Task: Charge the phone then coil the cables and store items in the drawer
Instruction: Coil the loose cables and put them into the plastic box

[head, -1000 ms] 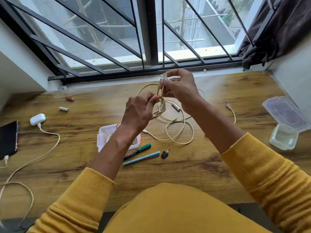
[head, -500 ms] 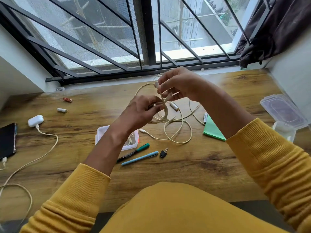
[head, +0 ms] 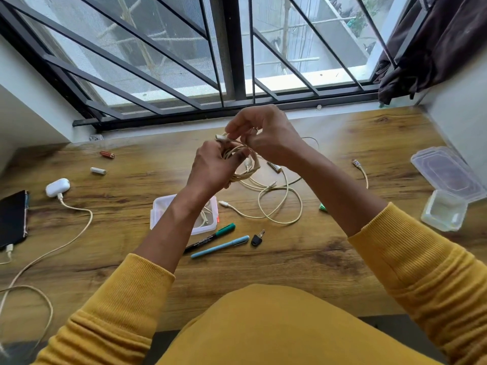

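Cream-coloured cable [head: 243, 164] was in both my hands, held up above the wooden desk [head: 342, 259] near the middle of the frame. My left hand [head: 210, 169] had its fingers curled around the coiled loops, and my right hand [head: 266, 135] pinched the cable end just above the coil. More loose cable [head: 279, 206] lay on the desk below my hands. At the left edge of the frame the phone [head: 13, 218] lay flat with a charging cable [head: 76, 233] plugged in, near a white charger [head: 57, 187]. Two pens [head: 218, 242] lay lower centre, beside a small plastic box [head: 163, 214].
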`<act>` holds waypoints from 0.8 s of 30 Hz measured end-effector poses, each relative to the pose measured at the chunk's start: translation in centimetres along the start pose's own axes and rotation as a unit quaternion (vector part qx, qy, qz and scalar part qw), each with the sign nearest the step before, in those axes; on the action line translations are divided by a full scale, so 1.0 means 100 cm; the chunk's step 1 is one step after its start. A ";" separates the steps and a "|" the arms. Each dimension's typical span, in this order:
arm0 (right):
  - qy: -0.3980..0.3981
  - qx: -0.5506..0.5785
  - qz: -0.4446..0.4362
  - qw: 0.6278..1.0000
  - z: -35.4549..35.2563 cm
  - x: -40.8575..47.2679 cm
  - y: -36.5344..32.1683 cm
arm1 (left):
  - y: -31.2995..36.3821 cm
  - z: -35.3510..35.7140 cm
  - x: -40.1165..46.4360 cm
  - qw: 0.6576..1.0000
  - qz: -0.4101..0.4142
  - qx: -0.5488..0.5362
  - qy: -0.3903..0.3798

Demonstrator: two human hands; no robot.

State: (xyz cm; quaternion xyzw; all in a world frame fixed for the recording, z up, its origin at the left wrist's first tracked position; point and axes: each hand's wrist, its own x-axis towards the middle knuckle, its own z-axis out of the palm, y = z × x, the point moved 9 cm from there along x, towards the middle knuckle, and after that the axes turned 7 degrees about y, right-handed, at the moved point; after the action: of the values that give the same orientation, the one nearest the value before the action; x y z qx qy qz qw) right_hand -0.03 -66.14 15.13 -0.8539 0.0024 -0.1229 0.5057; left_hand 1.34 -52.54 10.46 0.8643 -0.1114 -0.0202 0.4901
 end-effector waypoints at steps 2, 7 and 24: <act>-0.009 0.041 0.013 0.999 0.001 -0.001 0.005 | -0.001 -0.002 -0.001 1.000 0.002 -0.022 0.001; -0.028 0.124 0.042 0.991 0.000 -0.004 0.010 | 0.006 -0.002 -0.005 0.998 0.041 -0.053 -0.010; -0.047 0.240 0.158 0.957 0.008 -0.022 0.032 | 0.014 -0.008 -0.003 0.976 0.060 -0.209 0.004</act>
State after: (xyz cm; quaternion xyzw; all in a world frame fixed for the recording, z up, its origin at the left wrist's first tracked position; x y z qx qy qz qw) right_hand -1.60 -66.76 11.55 -0.7008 0.0840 0.0018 0.7084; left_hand 0.91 -52.51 12.02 0.7346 -0.1547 -0.0100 0.6606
